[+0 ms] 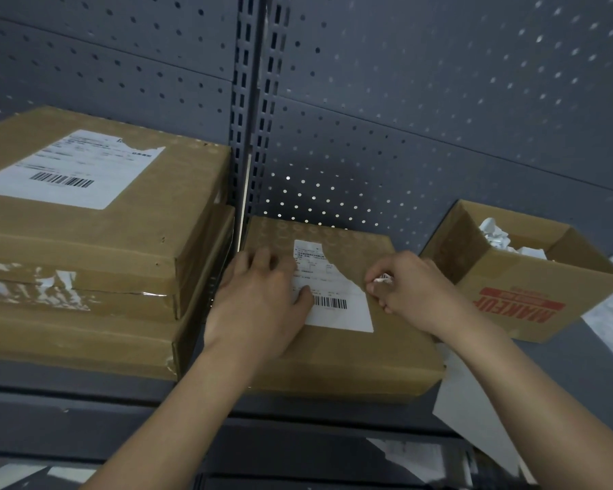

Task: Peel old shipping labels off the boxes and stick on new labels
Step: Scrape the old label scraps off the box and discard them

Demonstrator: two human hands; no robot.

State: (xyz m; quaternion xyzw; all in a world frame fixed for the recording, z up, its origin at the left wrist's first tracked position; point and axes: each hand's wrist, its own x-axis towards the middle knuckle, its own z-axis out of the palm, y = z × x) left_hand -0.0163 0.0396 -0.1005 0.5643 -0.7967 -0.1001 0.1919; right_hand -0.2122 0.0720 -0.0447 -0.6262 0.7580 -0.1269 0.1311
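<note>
1. On the top face of the middle box [333, 351], left of its centre, lies the old label [337, 313]. Its upper right part is torn away, leaving a ragged diagonal edge.
2. The left hand [259, 305] lies flat over the box's left side, fingers extended, with the thumb pressing the label beside the barcode.
3. The right hand [414, 291], toward the box's right side, pinches a torn strip [383, 278] between thumb and fingertips at the ragged edge.
4. Handling, as a judgement: the label is thin, light, limp paper that is firmly stuck and tears easily. The loosened ragged edge looks like the best place to take hold.
5. Orientation: the label's long axis runs from the box's far edge to its near edge, with the barcode at the near end.
6. Left of the box stands a stack of boxes [85, 242]; right of it, an open carton [531, 288] holds crumpled scraps [496, 236].
</note>
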